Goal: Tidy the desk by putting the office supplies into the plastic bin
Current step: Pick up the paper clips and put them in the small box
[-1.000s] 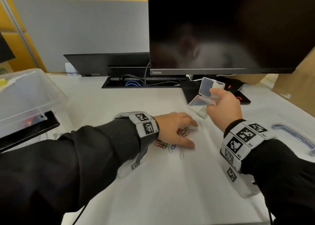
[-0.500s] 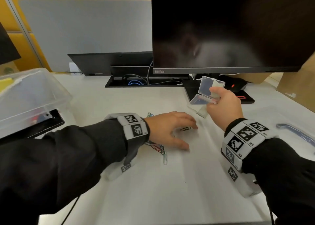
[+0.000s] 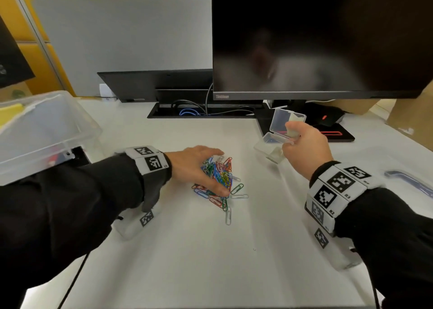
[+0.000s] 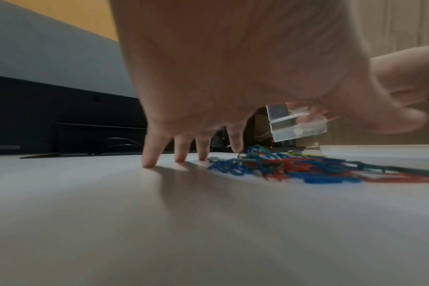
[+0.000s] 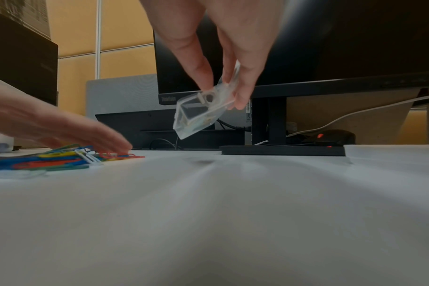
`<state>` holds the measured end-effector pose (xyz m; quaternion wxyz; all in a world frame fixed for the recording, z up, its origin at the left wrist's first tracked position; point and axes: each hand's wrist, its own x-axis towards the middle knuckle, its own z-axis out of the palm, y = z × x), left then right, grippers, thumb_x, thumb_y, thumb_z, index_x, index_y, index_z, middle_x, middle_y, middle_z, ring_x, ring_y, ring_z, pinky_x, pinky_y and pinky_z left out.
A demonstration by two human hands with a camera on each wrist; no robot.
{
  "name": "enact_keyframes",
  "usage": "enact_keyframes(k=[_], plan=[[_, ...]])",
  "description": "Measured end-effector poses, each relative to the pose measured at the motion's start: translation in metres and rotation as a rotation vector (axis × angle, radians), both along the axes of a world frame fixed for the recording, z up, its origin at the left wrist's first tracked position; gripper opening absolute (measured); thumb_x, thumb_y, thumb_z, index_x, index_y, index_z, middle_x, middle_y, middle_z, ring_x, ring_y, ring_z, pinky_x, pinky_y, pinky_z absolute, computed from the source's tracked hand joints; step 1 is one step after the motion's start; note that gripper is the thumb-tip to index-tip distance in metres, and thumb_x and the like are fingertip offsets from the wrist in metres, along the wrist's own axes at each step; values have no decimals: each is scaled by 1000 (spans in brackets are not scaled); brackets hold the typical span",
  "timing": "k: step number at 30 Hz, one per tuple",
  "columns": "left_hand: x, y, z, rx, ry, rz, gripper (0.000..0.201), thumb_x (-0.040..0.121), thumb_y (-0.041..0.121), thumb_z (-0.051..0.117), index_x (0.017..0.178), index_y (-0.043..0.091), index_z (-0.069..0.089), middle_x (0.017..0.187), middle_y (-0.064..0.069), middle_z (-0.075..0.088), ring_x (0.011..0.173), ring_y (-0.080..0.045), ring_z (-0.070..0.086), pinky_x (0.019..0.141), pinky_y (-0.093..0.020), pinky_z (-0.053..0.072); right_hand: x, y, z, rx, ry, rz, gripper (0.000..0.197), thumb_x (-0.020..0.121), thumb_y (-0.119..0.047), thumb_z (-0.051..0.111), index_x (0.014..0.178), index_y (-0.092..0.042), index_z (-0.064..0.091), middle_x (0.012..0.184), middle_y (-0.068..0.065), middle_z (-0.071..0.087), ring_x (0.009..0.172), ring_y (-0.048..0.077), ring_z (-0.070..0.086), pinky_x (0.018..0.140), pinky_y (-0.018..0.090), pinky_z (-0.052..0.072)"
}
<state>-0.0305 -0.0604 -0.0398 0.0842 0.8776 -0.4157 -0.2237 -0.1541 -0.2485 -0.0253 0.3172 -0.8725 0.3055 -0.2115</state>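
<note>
black monitor [image 3: 304,39] reads thinkvision; left hand [image 3: 194,168] flat on paperclips [image 3: 220,177]; right hand [image 3: 304,147] pinches clear case [image 3: 278,130].

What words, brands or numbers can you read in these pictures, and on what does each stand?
"ThinkVision": monitor lower bezel, at its left end.
"R2", "R3": right wristband, beside its square markers.
Left wristband: small characters, too blurred to read.
Nothing else is legible.
</note>
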Motion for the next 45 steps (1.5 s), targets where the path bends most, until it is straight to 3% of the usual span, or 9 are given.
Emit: enact_keyframes(k=[6,12,19,21,24,34,37,39,45], plan=[[-15,-2,-10,-7,-68,-176,96,48,63,79,132,50,33,140,19,28,130,-8,22,115,-30,19,0,-1,-1,16,55,-2,56,87,1,53,140,-11,38,140,12,43,127,27,42,100,31,39],[-10,-4,-5,-149,6,-76,41,72,39,75,111,33,62,123,6,48,110,-12,48,100,-25,40,-1,1,-1,8,75,0,55,87,1,53,139,-10,38,140,13,42,128,28,41,101,32,38],[3,-17,-3,-233,24,76,19,75,22,75,93,23,70,75,16,60,69,-9,60,52,-1,43,-2,2,-1,42,67,18,49,87,1,50,134,-8,43,136,12,45,124,27,44,96,29,39],[3,-19,-2,-271,-3,74,19,74,20,76,93,19,72,72,14,62,62,-3,57,56,-3,43,0,3,-3,87,66,30,53,86,-1,51,137,-12,42,137,10,46,124,27,45,99,32,40],[2,-20,0,-378,-23,74,21,76,18,74,97,16,72,85,4,66,75,-7,60,70,-11,46,2,2,-6,123,65,60,54,85,-2,52,137,-15,43,137,8,46,123,25,47,99,32,41],[-8,-46,7,-886,-234,87,15,78,16,71,93,18,69,92,5,61,78,2,53,70,3,38,15,5,-15,142,110,262,47,82,-4,59,125,-19,55,125,2,55,112,18,53,86,23,42],[-16,-56,4,-865,-155,-14,16,76,11,71,92,16,70,89,5,60,79,1,54,75,-4,42,15,6,-14,148,78,295,42,81,-1,59,120,-15,59,107,0,59,97,13,54,69,17,41],[-20,-57,3,-786,-67,-56,19,77,8,68,93,18,70,91,8,59,84,-3,56,79,-12,49,14,5,-14,151,60,302,40,80,-2,60,118,-15,60,102,-3,57,96,11,51,72,18,39],[-19,-53,5,-769,-42,-22,28,83,4,55,101,21,70,107,3,63,98,-9,58,85,-18,50,16,2,-17,156,40,262,46,81,-2,61,124,-17,57,122,-1,58,101,8,48,77,20,38]])
